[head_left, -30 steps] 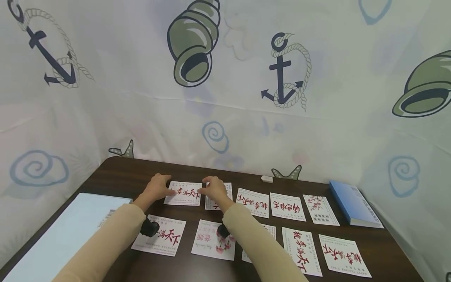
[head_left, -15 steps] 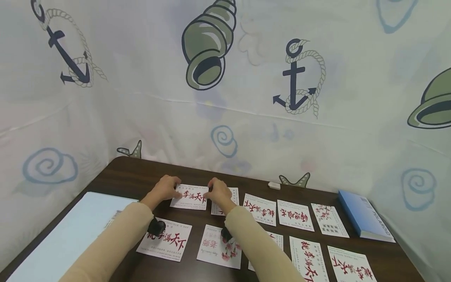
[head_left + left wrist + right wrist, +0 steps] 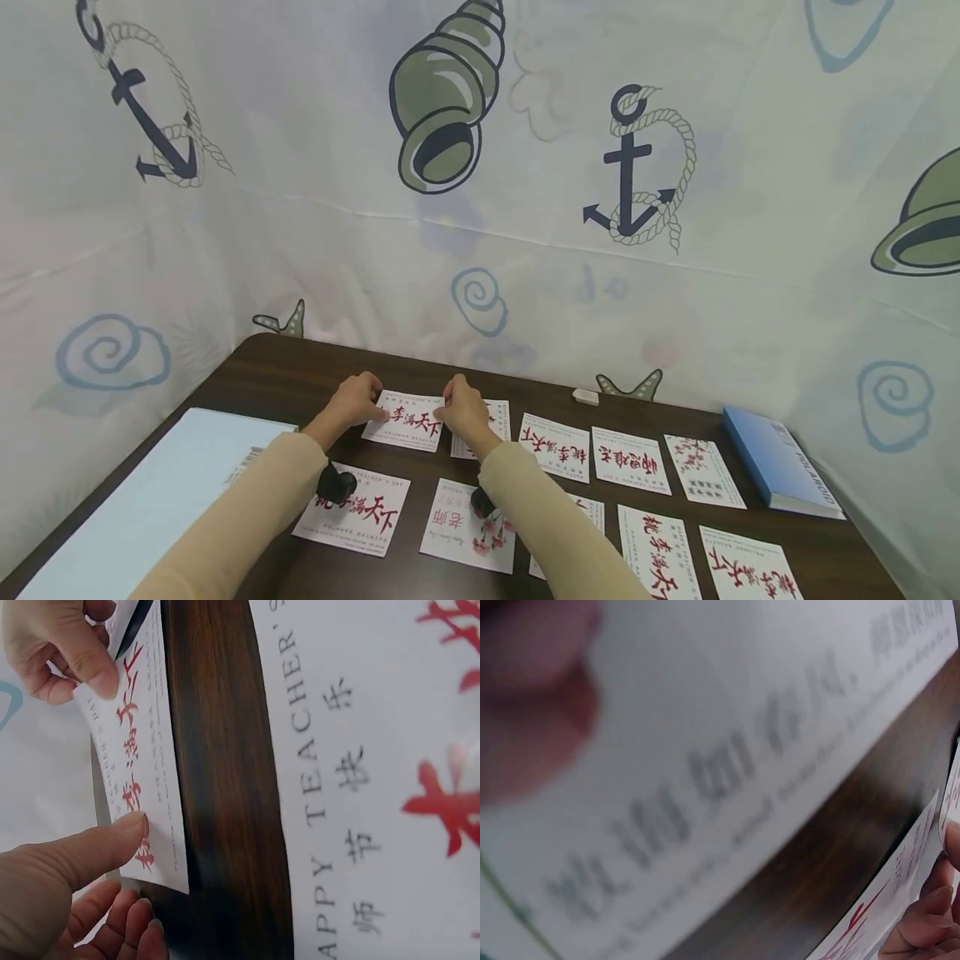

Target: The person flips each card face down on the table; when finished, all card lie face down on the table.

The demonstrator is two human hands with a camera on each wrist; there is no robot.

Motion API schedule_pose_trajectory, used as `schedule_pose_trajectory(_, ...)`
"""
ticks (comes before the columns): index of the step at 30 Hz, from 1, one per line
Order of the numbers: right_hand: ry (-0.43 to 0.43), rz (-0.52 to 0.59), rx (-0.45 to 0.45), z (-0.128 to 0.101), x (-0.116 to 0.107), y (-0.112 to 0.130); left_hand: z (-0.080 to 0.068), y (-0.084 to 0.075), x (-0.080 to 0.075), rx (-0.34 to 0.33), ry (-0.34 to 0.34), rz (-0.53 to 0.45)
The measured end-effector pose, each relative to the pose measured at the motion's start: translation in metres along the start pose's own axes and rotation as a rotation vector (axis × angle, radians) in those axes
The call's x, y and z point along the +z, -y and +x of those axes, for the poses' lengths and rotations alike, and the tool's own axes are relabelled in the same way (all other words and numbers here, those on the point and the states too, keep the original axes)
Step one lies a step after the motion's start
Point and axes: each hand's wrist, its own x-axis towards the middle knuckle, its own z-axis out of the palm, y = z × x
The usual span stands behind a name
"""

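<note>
Fingers (image 3: 112, 836) of the left hand (image 3: 352, 402) pinched the left edge of a white greeting card (image 3: 406, 419) printed with red calligraphy, thumb on top and the other fingers curled beneath, as the left wrist view showed; the right hand (image 3: 463, 407) pinched the opposite edge in the same way, thumb over the printed face. Both hands were thus closed on the one card, which sat at the far left of the back row on the dark wooden table (image 3: 285, 367), its near edge lifted a little off the wood and its right side overlapping the neighbouring card (image 3: 491, 425)

Judging by how thin it looked edge-on, the card was light and fairly stiff paper, likely to flex or crease if pressed hard and apt to slide on the smooth tabletop. The short side edges, where the fingers already sat, seemed the sensible place to hold it, with a finger slipped under to raise it

More cards lay in two rows across the table, among them one reading "HAPPY TEACHER'S" (image 3: 352, 510) in the front row just below the left forearm, and a flowered one (image 3: 468, 527) beside it. A pale blue folder (image 3: 135, 500) lay at the left edge, a blue book (image 3: 780, 471) at the right, and a small white eraser (image 3: 586, 397) near the nautical-print curtain (image 3: 525, 208)
</note>
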Motion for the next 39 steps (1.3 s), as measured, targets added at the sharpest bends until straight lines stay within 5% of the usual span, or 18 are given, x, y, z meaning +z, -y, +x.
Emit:
schedule_pose_trajectory(12,-0.078,0.001,-0.006,-0.002,0.002,-0.001,0.002,-0.003,0.002,-0.069,-0.059,-0.093)
schedule_pose_trajectory(17,-0.054,-0.076,-0.011,-0.005,0.002,0.001,0.002,-0.003,-0.001,-0.045,-0.118,-0.117)
schedule_pose_trajectory(21,0.003,-0.096,-0.106,-0.009,0.004,0.006,0.001,-0.004,-0.006,-0.043,-0.122,-0.113)
schedule_pose_trajectory(25,0.125,0.082,-0.190,-0.017,0.010,0.016,-0.003,-0.008,-0.015,-0.036,-0.122,-0.129)
schedule_pose_trajectory(29,0.219,0.356,-0.146,-0.028,0.016,0.030,-0.009,-0.014,-0.022,-0.035,-0.097,-0.192)
schedule_pose_trajectory(39,0.164,0.755,-0.042,-0.046,0.006,0.040,-0.018,-0.025,-0.024,0.030,0.117,-0.578)
